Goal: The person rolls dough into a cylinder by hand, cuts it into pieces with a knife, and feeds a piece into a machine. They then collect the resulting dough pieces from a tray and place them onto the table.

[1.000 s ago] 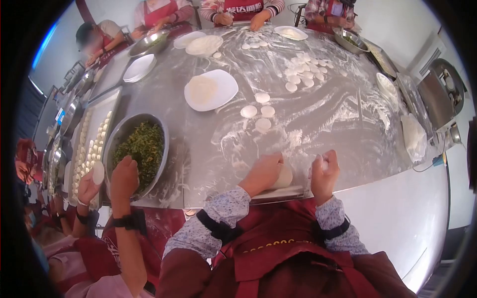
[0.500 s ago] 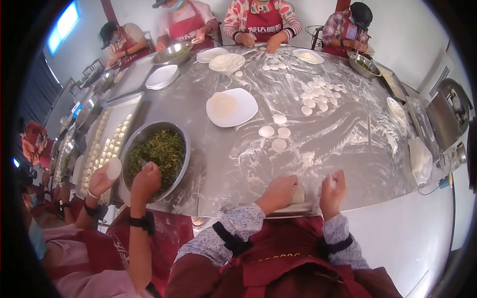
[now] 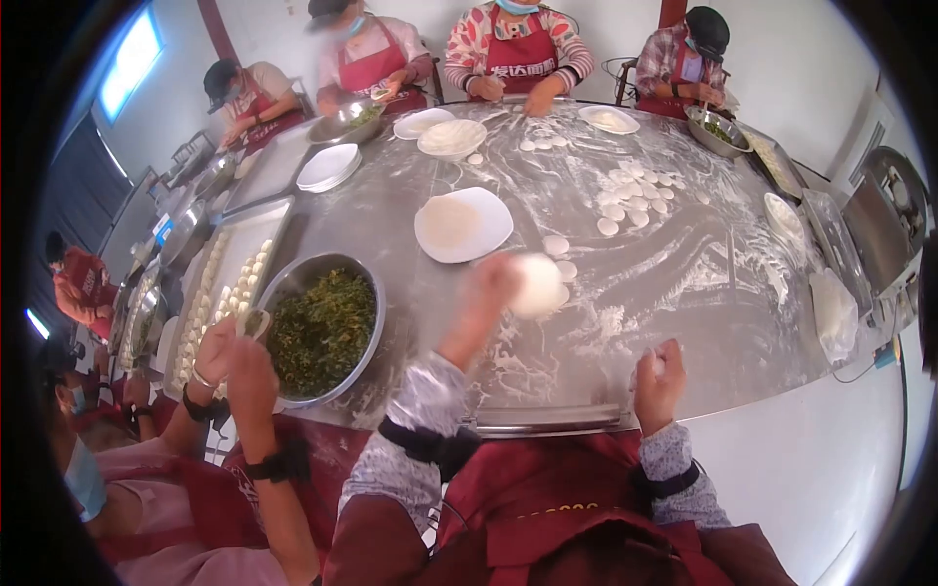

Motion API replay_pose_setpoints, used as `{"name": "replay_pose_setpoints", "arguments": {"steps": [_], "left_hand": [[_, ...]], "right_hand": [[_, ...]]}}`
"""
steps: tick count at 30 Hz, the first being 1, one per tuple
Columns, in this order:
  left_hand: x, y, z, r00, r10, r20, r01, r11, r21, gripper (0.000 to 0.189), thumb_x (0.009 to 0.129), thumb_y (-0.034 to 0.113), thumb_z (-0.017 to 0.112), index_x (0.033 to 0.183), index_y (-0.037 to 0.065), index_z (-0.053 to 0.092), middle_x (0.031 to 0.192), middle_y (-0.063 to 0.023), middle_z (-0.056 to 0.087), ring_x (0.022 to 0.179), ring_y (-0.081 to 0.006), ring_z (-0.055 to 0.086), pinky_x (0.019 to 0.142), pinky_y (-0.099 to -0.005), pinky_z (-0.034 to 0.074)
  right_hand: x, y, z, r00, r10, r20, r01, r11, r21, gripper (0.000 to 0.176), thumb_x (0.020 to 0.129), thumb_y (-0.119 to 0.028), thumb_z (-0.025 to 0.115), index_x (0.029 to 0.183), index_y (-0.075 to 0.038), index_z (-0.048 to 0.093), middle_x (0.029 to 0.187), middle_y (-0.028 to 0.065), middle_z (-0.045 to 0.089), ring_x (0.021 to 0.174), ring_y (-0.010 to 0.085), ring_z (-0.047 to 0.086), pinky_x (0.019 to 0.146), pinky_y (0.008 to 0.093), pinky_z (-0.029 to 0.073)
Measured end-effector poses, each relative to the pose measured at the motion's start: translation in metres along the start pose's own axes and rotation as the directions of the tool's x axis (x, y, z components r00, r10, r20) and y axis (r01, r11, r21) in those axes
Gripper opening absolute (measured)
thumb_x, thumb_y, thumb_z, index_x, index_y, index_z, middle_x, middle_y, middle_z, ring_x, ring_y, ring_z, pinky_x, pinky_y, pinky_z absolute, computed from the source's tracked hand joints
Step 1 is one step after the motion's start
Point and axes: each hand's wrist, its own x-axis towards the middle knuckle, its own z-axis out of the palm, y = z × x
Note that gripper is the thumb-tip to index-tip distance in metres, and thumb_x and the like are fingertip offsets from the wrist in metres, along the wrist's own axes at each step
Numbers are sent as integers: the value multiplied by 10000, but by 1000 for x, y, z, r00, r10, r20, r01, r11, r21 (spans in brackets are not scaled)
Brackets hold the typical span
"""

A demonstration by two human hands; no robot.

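A thin round dough wrapper (image 3: 536,285) hangs from my left hand (image 3: 489,298), which is closed on its left edge and smeared by motion. It is above the floured steel table, over a few small flattened dough discs (image 3: 555,245). Near the front edge, my right hand (image 3: 660,384) is curled closed; something pale shows between its fingers, but I cannot make out what. A white square plate (image 3: 464,226), bearing rolled wrappers, stands just beyond my left hand. Along the table's edge, between my forearms, lies a metal bar (image 3: 552,418).
At left, a steel bowl (image 3: 374,342) of green filling stands beside a co-worker's hands (image 3: 234,361), which hold a filled wrapper. A tray (image 3: 278,220) of dumplings lies beyond. Several dough discs (image 3: 635,192) sit farther right. Co-workers stand around the table.
My left hand has moved from the table's front edge forward and left, lifting a wrapper. My right hand stays nearly in place. The neighbour's hand has moved from the filling to the wrapper.
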Motion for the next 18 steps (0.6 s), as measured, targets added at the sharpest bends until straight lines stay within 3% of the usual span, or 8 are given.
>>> {"name": "replay_pose_setpoints", "arguments": {"steps": [2, 3, 5, 7, 10, 12, 16, 18], "left_hand": [[27, -18, -14, 919, -88, -385, 64, 995, -74, 444, 780, 87, 557, 1198, 4, 433, 970, -176, 588, 910, -308, 566, 853, -402, 420], [28, -20, -11, 919, -81, -385, 57, 996, -74, 444, 780, 87, 557, 1198, 4, 433, 970, -176, 588, 910, -308, 566, 853, -402, 420], [26, -27, -2, 945, 165, -281, -48, 923, 381, 369, 793, 72, 507, 1156, 10, 489, 984, -182, 587, 940, -313, 558, 850, -398, 423], [41, -66, 32, 864, 503, 0, -443, 760, 476, 292, 785, 57, 463, 1060, 15, 555, 952, -172, 587, 898, -323, 561, 820, -406, 436], [35, -72, 81, 936, 341, 88, -345, 838, 423, 286, 783, 88, 505, 1059, 39, 561, 980, -177, 580, 917, -319, 554, 827, -416, 426], [34, -73, 96, 957, 176, 232, -287, 700, 654, 204, 759, 87, 507, 940, 32, 581, 877, -169, 572, 883, -326, 548, 821, -407, 415], [12, -68, 93, 975, 183, 123, -219, 734, 643, 119, 727, 90, 534, 832, 50, 572, 809, -148, 556, 847, -323, 545, 762, -417, 419], [6, -66, 82, 956, 254, 150, -290, 719, 632, 119, 718, 93, 512, 802, 55, 587, 807, -151, 568, 748, -339, 555, 673, -430, 458]], "right_hand": [[5, 0, 4, 1000, -18, 2, 18, 1000, 10, 118, 801, -74, 502, 725, -22, 429, 555, 77, 454, 505, 132, 461, 489, 296, 379], [8, 2, 7, 999, -34, 10, 34, 999, 19, 117, 798, -78, 507, 726, -22, 433, 561, 85, 458, 509, 134, 467, 494, 298, 384], [12, 9, 9, 998, -60, -4, 60, 998, -2, 116, 793, -79, 512, 728, -20, 437, 571, 95, 464, 517, 146, 478, 502, 301, 390], [12, 9, 10, 997, -77, -14, 77, 997, -29, 115, 787, -80, 518, 729, -18, 441, 581, 106, 469, 526, 158, 490, 511, 305, 397], [12, 4, 9, 993, -117, -17, 116, 991, -68, 115, 775, -80, 526, 731, -11, 445, 600, 125, 481, 542, 190, 501, 526, 312, 402], [13, 7, 10, 997, -79, -15, 77, 995, -70, 113, 771, -80, 528, 736, -7, 449, 604, 133, 489, 554, 217, 506, 540, 314, 405], [12, 4, 10, 995, -100, -11, 100, 995, -25, 111, 770, -77, 527, 739, -4, 450, 607, 135, 493, 561, 221, 508, 547, 320, 407], [12, 1, 10, 996, -91, -11, 90, 995, -34, 106, 770, -71, 523, 738, -2, 448, 601, 132, 488, 565, 226, 509, 552, 328, 408]]}}
